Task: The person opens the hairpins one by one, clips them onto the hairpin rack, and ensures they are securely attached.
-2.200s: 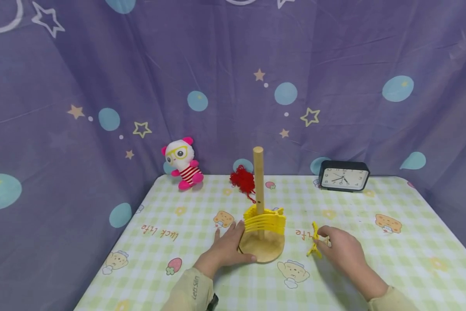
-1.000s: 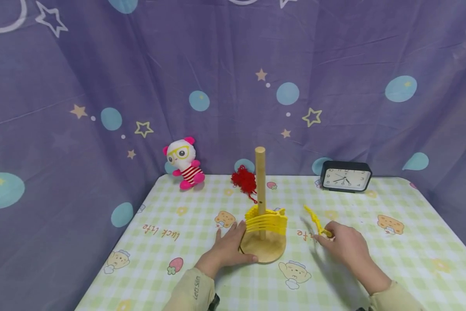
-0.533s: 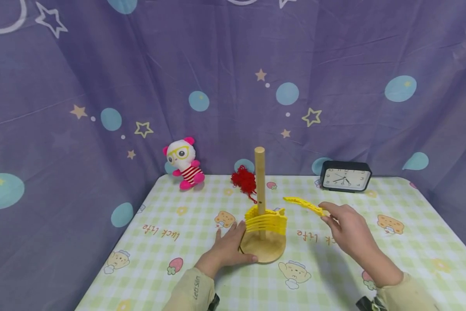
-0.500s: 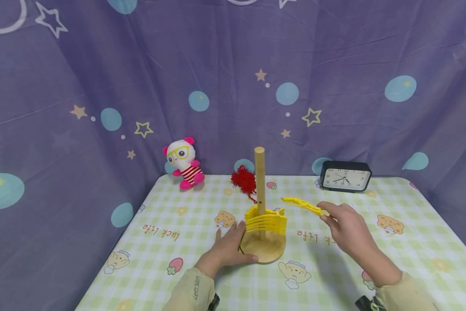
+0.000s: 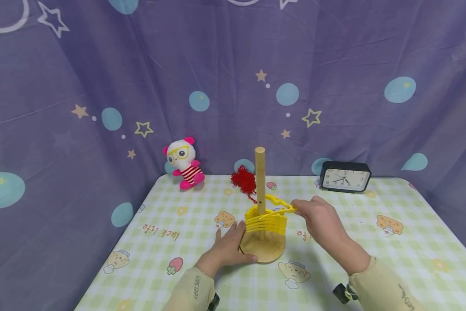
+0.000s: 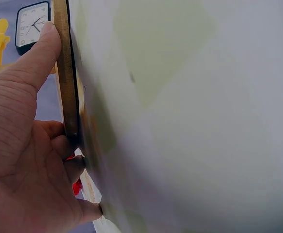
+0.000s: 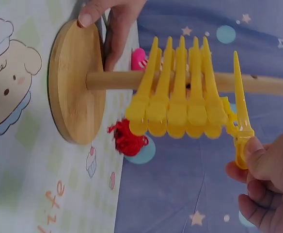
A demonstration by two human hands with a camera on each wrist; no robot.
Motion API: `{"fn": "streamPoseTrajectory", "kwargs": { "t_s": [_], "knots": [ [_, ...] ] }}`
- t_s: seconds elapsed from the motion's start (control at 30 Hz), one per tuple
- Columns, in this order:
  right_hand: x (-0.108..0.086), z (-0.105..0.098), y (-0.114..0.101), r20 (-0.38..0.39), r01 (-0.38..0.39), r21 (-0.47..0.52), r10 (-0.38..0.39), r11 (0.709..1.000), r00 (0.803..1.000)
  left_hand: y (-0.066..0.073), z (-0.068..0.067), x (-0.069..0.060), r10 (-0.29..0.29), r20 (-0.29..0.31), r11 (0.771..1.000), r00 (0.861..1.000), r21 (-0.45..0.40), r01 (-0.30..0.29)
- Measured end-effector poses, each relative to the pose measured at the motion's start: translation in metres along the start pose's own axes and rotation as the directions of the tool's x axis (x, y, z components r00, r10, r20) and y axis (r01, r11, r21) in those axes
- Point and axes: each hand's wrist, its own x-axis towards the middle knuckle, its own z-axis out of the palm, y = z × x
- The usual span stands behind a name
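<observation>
A wooden stand [image 5: 261,251] with a round base and an upright post [image 5: 260,172] stands on the table. My left hand [image 5: 229,247] holds the rim of the base, thumb in front and fingers at the far left side. Several yellow hair clips [image 5: 269,225] are stacked around the lower part of the post; the right wrist view shows them side by side. With thumb and fingers, my right hand [image 5: 325,222] pinches another yellow hair clip [image 7: 243,128] by its end, just above the stack. Its two prongs are spread, one on each side of the post in the head view.
At the back stand a pink and white panda plush [image 5: 184,163] on the left and a black alarm clock [image 5: 344,177] on the right. A red knotted cord [image 5: 243,179] lies behind the post. A checked cloth [image 5: 139,268] covers the table; a purple curtain hangs behind.
My right hand has lifted the hair clip off the cloth, turned it toward the left and brought it to the post, where its prongs have spread. My left hand stays on the base.
</observation>
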Motion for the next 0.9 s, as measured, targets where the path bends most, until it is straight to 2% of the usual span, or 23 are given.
{"fn": "streamPoseTrajectory", "kwargs": {
  "t_s": [0.23,0.37,0.6,0.77,0.9],
  "knots": [
    [0.012,0.017,-0.014,0.027,0.046,-0.047,-0.045,0.998,0.999,-0.001,0.001,0.001,0.004,-0.006,1.000,1.000,0.001,-0.004],
    [0.014,0.020,-0.016,0.052,0.056,-0.042,-0.054,0.998,0.997,0.000,0.002,0.003,-0.002,-0.005,1.000,1.000,-0.008,0.002],
    [0.006,0.012,-0.012,0.204,-0.014,0.060,0.002,0.998,0.979,0.001,0.002,0.002,-0.018,0.002,1.000,1.000,-0.008,0.018],
    [-0.011,0.006,-0.003,0.199,-0.076,0.129,0.050,0.989,0.979,0.003,-0.001,0.001,-0.015,0.004,1.000,1.000,-0.013,0.015],
    [-0.029,0.004,0.009,0.195,-0.152,0.160,0.120,0.975,0.973,0.003,-0.003,-0.001,-0.009,0.001,1.000,1.000,-0.012,0.009]
  ]
}}
